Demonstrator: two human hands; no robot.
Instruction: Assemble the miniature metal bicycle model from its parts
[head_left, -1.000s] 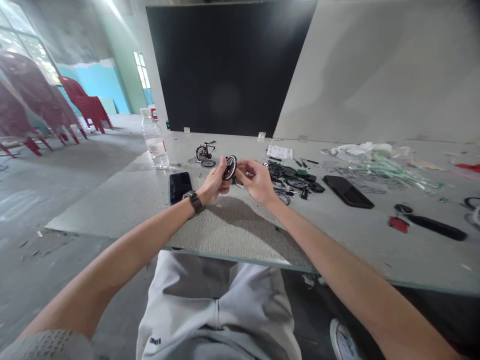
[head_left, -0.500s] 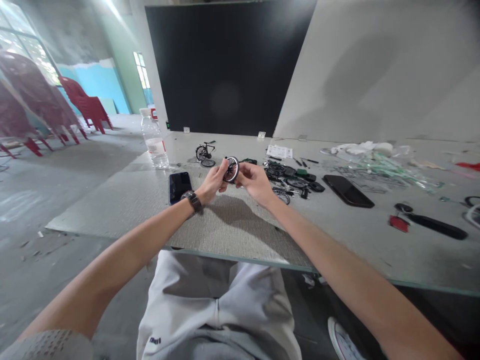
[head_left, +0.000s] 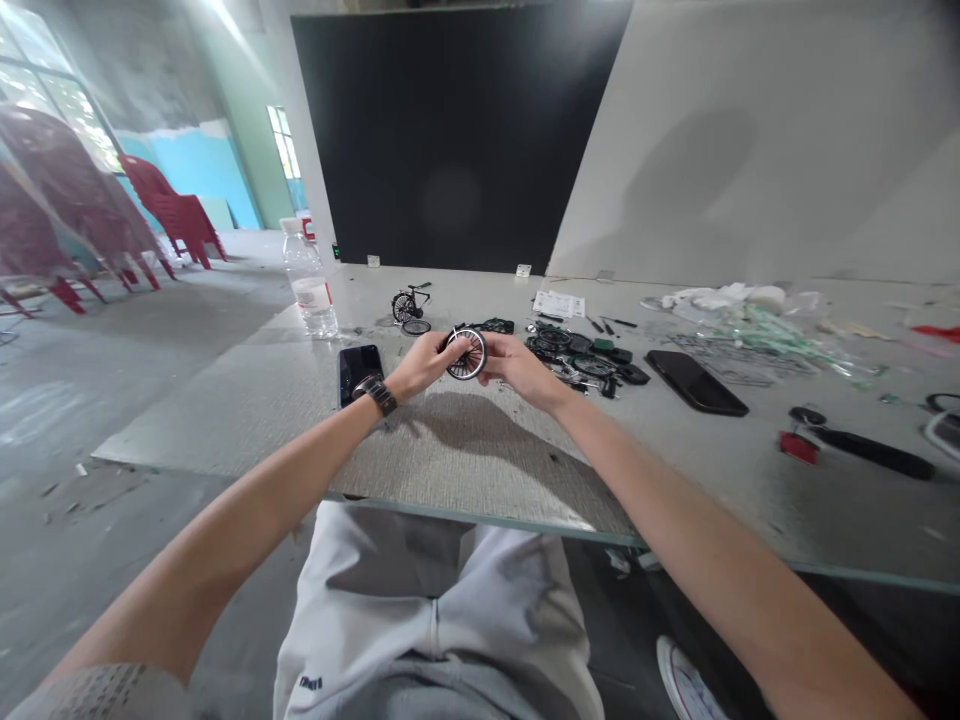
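A small spoked model bicycle wheel (head_left: pixel 472 368) with a black tyre is held up over the table between both hands. My left hand (head_left: pixel 424 366) is closed on its left side, with the thumb lying across the spokes. Fingers of my right hand (head_left: pixel 517 366) grip the right edge of the same wheel and are partly hidden behind it. Beyond my left hand stands a partly built black model bicycle (head_left: pixel 409 300), with a loose wheel (head_left: pixel 416 327) lying flat in front of it. Right of my right hand lies a pile of black model parts (head_left: pixel 585 355).
A phone (head_left: pixel 358 368) lies by my left wrist, another phone (head_left: pixel 696 382) right of the parts. A water bottle (head_left: pixel 311 290) stands at the table's left edge. Plastic wrapping (head_left: pixel 765 310), a printed sheet (head_left: pixel 559 304) and a black-handled tool (head_left: pixel 874 452) lie farther right. A black panel (head_left: pixel 457 140) rises behind.
The wheel has turned to face me more squarely and sits slightly lower and to the right. My left thumb has moved across its spokes. My right hand has shifted slightly right.
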